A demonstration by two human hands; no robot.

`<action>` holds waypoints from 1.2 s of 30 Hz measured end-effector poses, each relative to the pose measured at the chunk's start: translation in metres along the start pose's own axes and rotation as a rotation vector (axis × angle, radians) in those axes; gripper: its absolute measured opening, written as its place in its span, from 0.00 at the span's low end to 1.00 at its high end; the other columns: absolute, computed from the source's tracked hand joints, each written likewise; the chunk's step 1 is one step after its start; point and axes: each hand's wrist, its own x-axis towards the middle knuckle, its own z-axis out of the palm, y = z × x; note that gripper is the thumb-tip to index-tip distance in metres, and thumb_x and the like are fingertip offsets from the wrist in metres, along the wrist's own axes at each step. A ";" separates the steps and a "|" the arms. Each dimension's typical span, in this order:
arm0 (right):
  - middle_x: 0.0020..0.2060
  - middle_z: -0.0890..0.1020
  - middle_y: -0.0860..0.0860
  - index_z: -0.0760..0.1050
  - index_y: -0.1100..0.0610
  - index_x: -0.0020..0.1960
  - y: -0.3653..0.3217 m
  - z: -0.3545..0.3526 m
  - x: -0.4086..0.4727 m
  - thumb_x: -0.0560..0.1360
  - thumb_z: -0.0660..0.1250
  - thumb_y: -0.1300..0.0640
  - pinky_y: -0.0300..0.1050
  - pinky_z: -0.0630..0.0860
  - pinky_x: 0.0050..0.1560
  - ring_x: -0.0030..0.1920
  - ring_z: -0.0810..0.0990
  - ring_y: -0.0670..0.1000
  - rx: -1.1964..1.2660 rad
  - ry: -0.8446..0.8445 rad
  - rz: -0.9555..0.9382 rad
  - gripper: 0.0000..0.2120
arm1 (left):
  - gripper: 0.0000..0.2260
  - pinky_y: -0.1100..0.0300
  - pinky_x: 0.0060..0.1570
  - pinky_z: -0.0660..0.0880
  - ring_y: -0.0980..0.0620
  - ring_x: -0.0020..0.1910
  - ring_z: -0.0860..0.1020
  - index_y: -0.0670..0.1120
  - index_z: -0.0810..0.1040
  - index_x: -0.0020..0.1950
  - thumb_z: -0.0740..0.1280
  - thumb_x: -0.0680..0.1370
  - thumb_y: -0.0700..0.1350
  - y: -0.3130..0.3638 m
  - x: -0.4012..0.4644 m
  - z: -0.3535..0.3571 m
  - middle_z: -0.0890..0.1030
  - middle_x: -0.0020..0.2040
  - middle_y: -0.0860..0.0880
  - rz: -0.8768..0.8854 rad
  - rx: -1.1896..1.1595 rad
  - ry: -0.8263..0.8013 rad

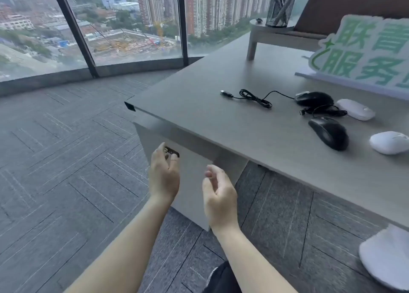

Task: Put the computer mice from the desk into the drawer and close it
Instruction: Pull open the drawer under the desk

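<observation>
Several computer mice lie on the grey desk [199, 107] at the right: a black wired mouse [314, 98] with a coiled cable [254, 98], a second black wired mouse [329, 133], a flat white mouse [355, 109] and a rounded white mouse [389, 142]. Below the desk's corner is a grey drawer front [194, 171] with a dark handle [172, 152]. The drawer looks shut. My left hand [163, 175] has its fingertips at the handle. My right hand [218, 195] hovers in front of the drawer, fingers loosely curled, holding nothing.
A green-and-white sign [365, 54] stands at the desk's back right. A mesh pen holder [280, 9] sits on a small riser [265, 30]. A white chair part [385, 261] is at the lower right. Grey carpet and tall windows lie to the left.
</observation>
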 end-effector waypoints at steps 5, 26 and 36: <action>0.72 0.71 0.54 0.61 0.56 0.76 0.030 0.019 0.009 0.80 0.59 0.60 0.43 0.70 0.65 0.69 0.71 0.51 0.011 -0.006 0.301 0.25 | 0.24 0.46 0.70 0.68 0.46 0.68 0.73 0.44 0.64 0.75 0.57 0.79 0.49 -0.041 0.029 0.008 0.71 0.72 0.46 -0.405 -0.257 -0.126; 0.59 0.80 0.55 0.74 0.58 0.64 0.050 0.045 0.067 0.75 0.61 0.63 0.42 0.71 0.48 0.50 0.79 0.51 -0.104 0.162 0.385 0.18 | 0.06 0.52 0.29 0.80 0.44 0.43 0.79 0.41 0.75 0.53 0.59 0.80 0.40 -0.074 0.132 0.044 0.76 0.40 0.45 -0.778 -0.534 -0.008; 0.51 0.81 0.50 0.77 0.58 0.58 0.050 0.034 0.064 0.78 0.63 0.61 0.36 0.70 0.42 0.46 0.77 0.46 -0.190 0.157 0.325 0.10 | 0.09 0.47 0.32 0.81 0.44 0.47 0.81 0.40 0.75 0.56 0.57 0.80 0.37 -0.080 0.130 0.039 0.76 0.44 0.44 -0.791 -0.528 -0.012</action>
